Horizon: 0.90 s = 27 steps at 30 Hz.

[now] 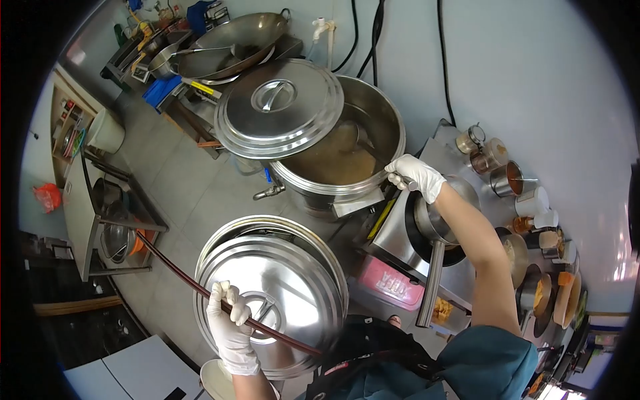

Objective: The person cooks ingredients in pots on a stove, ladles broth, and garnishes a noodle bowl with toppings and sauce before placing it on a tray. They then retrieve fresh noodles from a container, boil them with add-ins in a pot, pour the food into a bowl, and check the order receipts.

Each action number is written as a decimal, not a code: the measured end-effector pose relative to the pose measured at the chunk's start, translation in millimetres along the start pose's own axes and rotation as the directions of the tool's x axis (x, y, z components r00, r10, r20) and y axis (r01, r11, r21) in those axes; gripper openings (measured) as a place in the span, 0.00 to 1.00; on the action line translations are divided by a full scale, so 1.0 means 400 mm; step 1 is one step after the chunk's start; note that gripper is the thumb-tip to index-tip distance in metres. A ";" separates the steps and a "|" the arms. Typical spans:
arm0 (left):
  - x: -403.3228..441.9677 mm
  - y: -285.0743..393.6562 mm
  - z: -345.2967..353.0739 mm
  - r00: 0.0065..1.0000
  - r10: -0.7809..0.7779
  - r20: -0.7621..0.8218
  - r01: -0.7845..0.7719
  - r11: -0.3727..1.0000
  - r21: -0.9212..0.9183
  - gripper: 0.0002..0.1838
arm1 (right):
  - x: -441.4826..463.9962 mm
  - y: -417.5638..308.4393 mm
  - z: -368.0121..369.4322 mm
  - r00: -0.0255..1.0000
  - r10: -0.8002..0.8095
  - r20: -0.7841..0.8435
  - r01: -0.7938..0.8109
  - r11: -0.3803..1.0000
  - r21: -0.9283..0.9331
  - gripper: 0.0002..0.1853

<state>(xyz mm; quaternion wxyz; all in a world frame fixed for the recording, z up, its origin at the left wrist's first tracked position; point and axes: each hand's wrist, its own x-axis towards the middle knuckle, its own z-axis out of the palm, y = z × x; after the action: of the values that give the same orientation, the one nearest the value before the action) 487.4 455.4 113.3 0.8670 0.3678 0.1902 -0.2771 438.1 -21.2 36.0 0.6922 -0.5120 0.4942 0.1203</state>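
In the head view, my right hand (417,177), in a white glove, is closed round the handle of a metal ladle (364,140). The ladle's bowl dips into brownish liquid in a large steel pot (402,123). A round steel lid (233,120) sits askew over part of that pot. My left hand (232,327), gloved too, grips a long, thin, dark brown stick (177,270). The stick slants above a second steel lid (307,280), which rests off-centre on another large pot (230,225). Whether the stick is one piece or a pair, I cannot tell.
A saucepan (430,223) stands on the stove to the right, its handle (433,280) jutting towards me. Several jars and seasoning pots line the wall, including a red-brown one (507,179). A wok (260,33) sits at the back. A pink-lidded box (392,283) is below the stove.
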 end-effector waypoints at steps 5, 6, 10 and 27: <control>0.001 -0.020 0.022 0.994 -0.063 0.086 0.064 0.998 -0.005 0.12 | -0.128 0.039 -0.069 0.995 -0.017 0.094 0.006 0.994 0.108 0.09; -0.004 -0.026 0.032 0.992 -0.084 0.091 0.086 0.996 -0.018 0.12 | -0.156 0.054 -0.080 0.996 -0.023 0.087 0.013 0.993 0.119 0.09; -0.032 -0.055 0.049 0.975 -0.124 0.185 0.127 0.992 -0.005 0.12 | -0.316 0.111 -0.117 0.957 -0.022 0.289 -0.069 0.951 0.302 0.12; -0.257 -0.258 0.054 0.881 -0.276 0.385 0.253 0.961 0.109 0.13 | -1.138 0.618 -0.341 0.901 -0.403 0.163 0.154 0.646 0.747 0.22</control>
<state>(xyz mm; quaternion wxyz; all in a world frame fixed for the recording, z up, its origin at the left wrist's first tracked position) 346.4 414.8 127.4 0.8310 0.2985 0.0515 -0.4666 -24.4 130.8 259.6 0.9158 -0.2448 0.2982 -0.1118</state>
